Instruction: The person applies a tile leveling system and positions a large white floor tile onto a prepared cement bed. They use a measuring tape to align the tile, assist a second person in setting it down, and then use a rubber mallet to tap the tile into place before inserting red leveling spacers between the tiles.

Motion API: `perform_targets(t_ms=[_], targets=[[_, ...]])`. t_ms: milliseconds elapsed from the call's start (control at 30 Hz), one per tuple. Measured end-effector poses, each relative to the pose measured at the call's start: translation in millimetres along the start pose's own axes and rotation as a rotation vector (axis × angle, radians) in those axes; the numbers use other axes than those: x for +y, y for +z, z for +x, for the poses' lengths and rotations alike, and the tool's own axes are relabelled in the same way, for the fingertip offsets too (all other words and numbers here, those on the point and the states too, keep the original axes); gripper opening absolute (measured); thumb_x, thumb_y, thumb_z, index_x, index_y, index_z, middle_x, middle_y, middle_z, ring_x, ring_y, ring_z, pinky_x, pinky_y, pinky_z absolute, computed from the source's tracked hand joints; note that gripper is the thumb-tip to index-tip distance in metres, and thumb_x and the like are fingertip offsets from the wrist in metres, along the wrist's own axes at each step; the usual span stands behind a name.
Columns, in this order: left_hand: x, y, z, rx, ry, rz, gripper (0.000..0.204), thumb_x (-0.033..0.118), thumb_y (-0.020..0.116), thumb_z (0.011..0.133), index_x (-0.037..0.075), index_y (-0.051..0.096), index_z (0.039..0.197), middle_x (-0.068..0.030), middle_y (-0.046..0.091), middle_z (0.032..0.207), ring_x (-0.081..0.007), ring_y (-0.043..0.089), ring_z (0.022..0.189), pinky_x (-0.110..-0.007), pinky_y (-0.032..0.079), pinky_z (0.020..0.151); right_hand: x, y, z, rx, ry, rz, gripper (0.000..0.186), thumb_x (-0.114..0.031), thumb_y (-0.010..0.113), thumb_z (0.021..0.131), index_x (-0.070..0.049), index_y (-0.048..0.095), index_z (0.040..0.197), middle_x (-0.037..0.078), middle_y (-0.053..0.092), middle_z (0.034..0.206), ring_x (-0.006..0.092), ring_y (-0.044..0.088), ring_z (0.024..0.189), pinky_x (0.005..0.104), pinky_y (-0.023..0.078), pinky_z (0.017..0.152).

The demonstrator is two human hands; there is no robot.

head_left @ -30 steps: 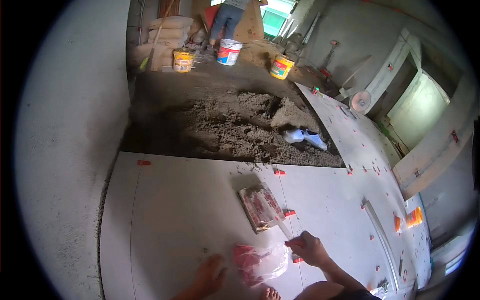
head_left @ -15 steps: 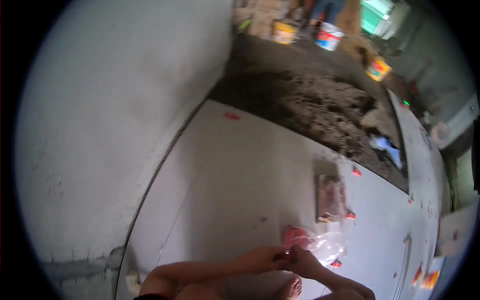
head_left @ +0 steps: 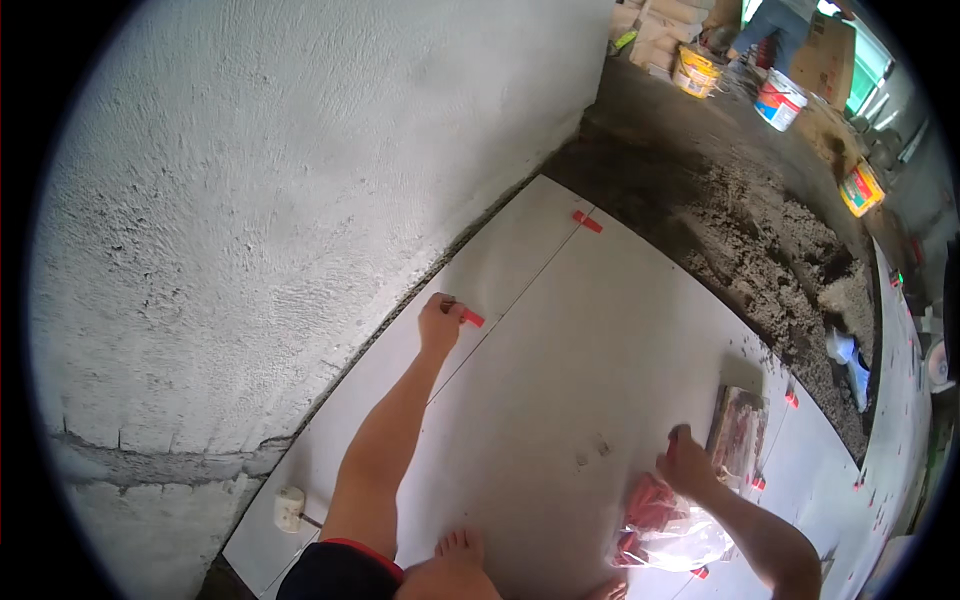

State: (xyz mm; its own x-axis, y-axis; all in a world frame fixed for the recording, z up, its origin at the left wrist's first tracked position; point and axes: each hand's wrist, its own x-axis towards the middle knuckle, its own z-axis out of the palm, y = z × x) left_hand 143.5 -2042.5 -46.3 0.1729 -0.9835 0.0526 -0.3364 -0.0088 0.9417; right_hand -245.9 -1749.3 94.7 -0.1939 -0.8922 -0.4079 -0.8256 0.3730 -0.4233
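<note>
My left hand [head_left: 440,322] is stretched out over the narrow strip of white tile along the wall. Its fingers are closed on a red tile-levelling wedge [head_left: 473,317], which lies close to the joint with the large tile [head_left: 540,400]. My right hand [head_left: 688,468] is closed above that large tile, just beyond a clear plastic bag of red wedges [head_left: 660,505]. A dark end and a bit of red show at its fingertips, too small to make out. Another red wedge [head_left: 588,222] sits across the same joint farther up.
A stained rectangular block [head_left: 738,430] lies right of the bag. A white mallet head [head_left: 290,508] rests at lower left. The rough wall [head_left: 300,200] borders the tiles. Beyond their far edge is loose mortar [head_left: 770,240]; buckets [head_left: 780,100] and a person [head_left: 778,30] are farther back.
My hands were together beside the bag and are now apart. The left has reached forward and left to the joint near the wall. The view has shifted, with the scene lying farther right.
</note>
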Motion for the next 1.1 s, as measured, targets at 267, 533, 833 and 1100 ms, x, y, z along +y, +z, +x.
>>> perform_targets(t_ms=[267, 533, 833, 1100], targets=[[23, 17, -8, -0.216, -0.176, -0.019, 0.015, 0.007, 0.062, 0.089, -0.005, 0.059, 0.097, -0.0128, 0.066, 0.079, -0.0161, 0.063, 0.063, -0.029, 0.053, 0.057, 9, 50, 140, 0.298, 0.072, 0.182, 0.035, -0.012, 0.058, 0.082, -0.003, 0.045, 0.113, 0.023, 0.061, 0.093, 0.0423, 0.061, 0.089, 0.0481, 0.05, 0.076], [31, 23, -23, -0.163, 0.375, 0.446, 0.012, -0.002, 0.061, 0.086, -0.001, 0.06, 0.098, -0.0118, 0.059, 0.094, -0.0163, 0.061, 0.077, -0.028, 0.05, 0.064, 15, 94, 159, 0.803, -0.001, 0.135, 0.034, -0.017, 0.058, 0.083, -0.006, 0.055, 0.115, 0.015, 0.064, 0.089, 0.035, 0.064, 0.077, 0.0446, 0.051, 0.07], [50, 13, 9, -0.497, 0.389, 0.795, 0.03, 0.034, 0.081, 0.068, 0.012, 0.062, 0.072, -0.005, 0.065, 0.065, -0.0297, 0.064, 0.062, -0.038, 0.052, 0.059, 17, 84, 161, 0.333, 0.139, 0.166, 0.019, -0.026, 0.062, 0.08, -0.013, 0.061, 0.093, 0.01, 0.062, 0.073, 0.0299, 0.062, 0.064, 0.0429, 0.051, 0.06], [53, 37, 6, -0.708, 0.241, 0.937, 0.033, 0.035, 0.08, 0.071, 0.009, 0.06, 0.068, -0.0063, 0.063, 0.062, -0.029, 0.064, 0.06, -0.04, 0.051, 0.057, 26, 96, 160, 0.63, 0.0, 0.069, 0.018, -0.024, 0.062, 0.079, -0.013, 0.06, 0.094, 0.007, 0.063, 0.079, 0.0292, 0.062, 0.063, 0.0432, 0.051, 0.056]])
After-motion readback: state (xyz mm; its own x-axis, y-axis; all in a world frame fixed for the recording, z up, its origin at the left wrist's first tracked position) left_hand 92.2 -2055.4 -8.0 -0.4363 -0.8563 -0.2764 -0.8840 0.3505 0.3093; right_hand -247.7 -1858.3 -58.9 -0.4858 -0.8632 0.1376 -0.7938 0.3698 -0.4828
